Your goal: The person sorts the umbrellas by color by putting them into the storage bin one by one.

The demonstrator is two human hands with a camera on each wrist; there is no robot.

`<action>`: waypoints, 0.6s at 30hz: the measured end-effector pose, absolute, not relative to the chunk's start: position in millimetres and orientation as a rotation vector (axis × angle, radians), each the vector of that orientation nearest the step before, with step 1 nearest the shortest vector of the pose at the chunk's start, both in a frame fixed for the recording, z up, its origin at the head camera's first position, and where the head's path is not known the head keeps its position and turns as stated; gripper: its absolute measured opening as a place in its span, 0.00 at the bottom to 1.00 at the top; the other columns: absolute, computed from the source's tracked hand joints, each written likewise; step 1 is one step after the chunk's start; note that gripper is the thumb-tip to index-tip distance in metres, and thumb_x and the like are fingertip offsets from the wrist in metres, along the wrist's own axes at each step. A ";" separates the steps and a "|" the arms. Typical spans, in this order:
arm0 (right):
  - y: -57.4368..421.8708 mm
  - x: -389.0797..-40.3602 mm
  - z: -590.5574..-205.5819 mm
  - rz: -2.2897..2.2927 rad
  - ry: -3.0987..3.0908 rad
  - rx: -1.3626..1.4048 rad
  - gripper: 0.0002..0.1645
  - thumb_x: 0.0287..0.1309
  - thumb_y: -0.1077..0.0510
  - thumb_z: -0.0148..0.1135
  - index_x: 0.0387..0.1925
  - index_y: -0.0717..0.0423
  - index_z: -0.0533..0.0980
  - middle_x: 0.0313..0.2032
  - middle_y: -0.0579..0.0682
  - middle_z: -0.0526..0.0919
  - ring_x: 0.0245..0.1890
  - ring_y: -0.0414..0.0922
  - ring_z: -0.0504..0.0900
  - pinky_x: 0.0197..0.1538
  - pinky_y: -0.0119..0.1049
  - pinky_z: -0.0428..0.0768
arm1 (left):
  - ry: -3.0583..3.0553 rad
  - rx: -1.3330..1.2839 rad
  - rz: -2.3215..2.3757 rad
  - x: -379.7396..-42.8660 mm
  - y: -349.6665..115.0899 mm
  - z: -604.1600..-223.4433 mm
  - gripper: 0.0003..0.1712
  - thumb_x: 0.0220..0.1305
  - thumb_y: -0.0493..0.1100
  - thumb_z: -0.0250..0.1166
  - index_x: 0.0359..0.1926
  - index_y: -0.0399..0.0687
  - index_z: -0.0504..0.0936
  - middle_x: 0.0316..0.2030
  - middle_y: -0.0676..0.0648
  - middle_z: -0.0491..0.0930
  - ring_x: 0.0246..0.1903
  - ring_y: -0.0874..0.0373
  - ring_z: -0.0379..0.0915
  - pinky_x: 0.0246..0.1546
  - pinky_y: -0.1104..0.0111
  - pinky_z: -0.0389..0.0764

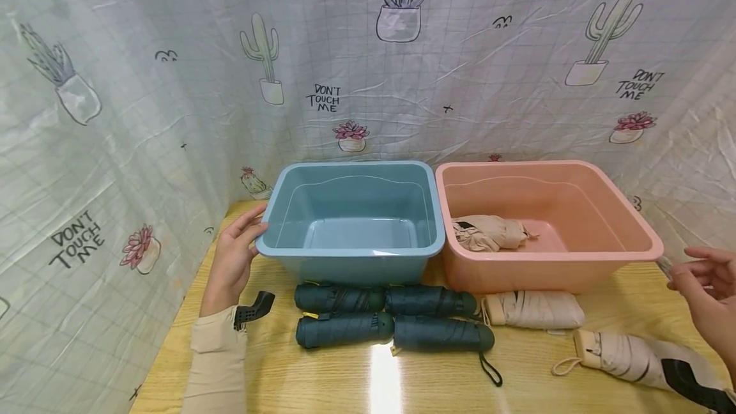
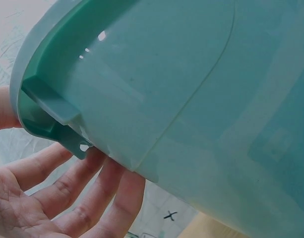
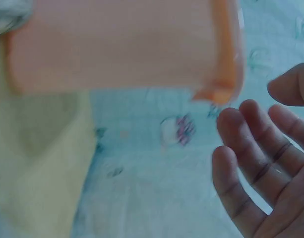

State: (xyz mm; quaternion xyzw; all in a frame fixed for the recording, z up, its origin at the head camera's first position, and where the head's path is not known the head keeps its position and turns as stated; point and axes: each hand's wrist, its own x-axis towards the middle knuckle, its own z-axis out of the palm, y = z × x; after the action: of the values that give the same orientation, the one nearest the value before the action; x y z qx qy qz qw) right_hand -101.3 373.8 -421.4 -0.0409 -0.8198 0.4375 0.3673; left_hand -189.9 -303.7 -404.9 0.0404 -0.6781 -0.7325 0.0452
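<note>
At the left end of the blue plastic basin, my left hand holds the rim. In the left wrist view its fingers lie against the outer wall below the rim, and the thumb passes behind the rim. My right hand is off the right end of the pink basin, fingers loosely bent and nothing in them. A folded beige umbrella lies inside the pink basin. Nearest below the right hand is another beige umbrella on the table, partly covered by the black wrist mount.
Several dark green folded umbrellas lie in two rows before the blue basin. One more beige umbrella lies before the pink basin. The basins stand side by side on a wooden table, with a printed curtain behind and at the sides.
</note>
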 end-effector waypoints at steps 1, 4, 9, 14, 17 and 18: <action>377.2 -97.5 -427.7 1.136 -2.118 -0.121 0.35 0.61 0.77 0.55 0.46 0.28 0.74 0.28 0.16 0.76 0.22 0.16 0.73 0.26 0.10 0.67 | -2.070 0.123 -2.237 -189.9 -303.5 -405.1 0.30 0.74 0.45 0.63 0.73 0.43 0.70 0.50 0.53 0.78 0.48 0.62 0.77 0.40 0.72 0.83; 386.4 -84.7 -445.1 1.166 -2.209 -0.117 0.34 0.62 0.76 0.57 0.44 0.27 0.74 0.29 0.17 0.76 0.25 0.16 0.73 0.28 0.11 0.68 | -2.076 0.130 -2.231 -189.8 -303.3 -405.2 0.30 0.74 0.45 0.63 0.73 0.43 0.70 0.50 0.53 0.77 0.48 0.61 0.77 0.40 0.73 0.84; 396.0 -67.4 -466.8 1.029 -2.588 -0.078 0.11 0.67 0.66 0.64 0.49 0.52 0.78 0.37 0.10 0.68 0.35 0.11 0.66 0.31 0.15 0.64 | -2.075 0.131 -2.227 -189.8 -304.0 -404.0 0.30 0.74 0.45 0.63 0.73 0.43 0.70 0.50 0.53 0.76 0.47 0.62 0.76 0.39 0.73 0.84; 401.8 -61.3 -477.3 0.945 -2.930 -0.090 0.30 0.69 0.54 0.65 0.60 0.74 0.70 0.53 0.56 0.79 0.44 0.24 0.67 0.38 0.41 0.82 | -2.061 0.119 -2.241 -189.2 -303.4 -403.0 0.31 0.74 0.44 0.63 0.73 0.42 0.69 0.50 0.53 0.76 0.47 0.62 0.76 0.39 0.73 0.83; 406.0 -59.4 -482.8 0.917 -3.019 -0.075 0.36 0.68 0.51 0.68 0.61 0.78 0.69 0.55 0.80 0.72 0.51 0.54 0.73 0.38 0.57 0.83 | -2.061 0.116 -2.248 -188.8 -302.5 -403.2 0.31 0.74 0.45 0.63 0.73 0.42 0.69 0.50 0.53 0.76 0.47 0.62 0.76 0.39 0.73 0.83; 407.4 -58.2 -485.3 0.881 -3.035 -0.067 0.37 0.66 0.50 0.69 0.60 0.78 0.70 0.55 0.80 0.73 0.51 0.65 0.72 0.40 0.59 0.82 | -2.065 0.115 -2.247 -188.7 -302.1 -403.3 0.31 0.74 0.45 0.63 0.73 0.42 0.69 0.50 0.53 0.76 0.47 0.62 0.76 0.40 0.73 0.83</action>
State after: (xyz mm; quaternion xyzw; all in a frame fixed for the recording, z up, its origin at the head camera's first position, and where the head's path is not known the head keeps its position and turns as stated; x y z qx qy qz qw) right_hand -58.2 407.4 -485.3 -0.0211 -0.9601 0.2786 -0.0094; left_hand -188.7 -302.1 -403.3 0.0377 -0.6755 -0.7351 0.0439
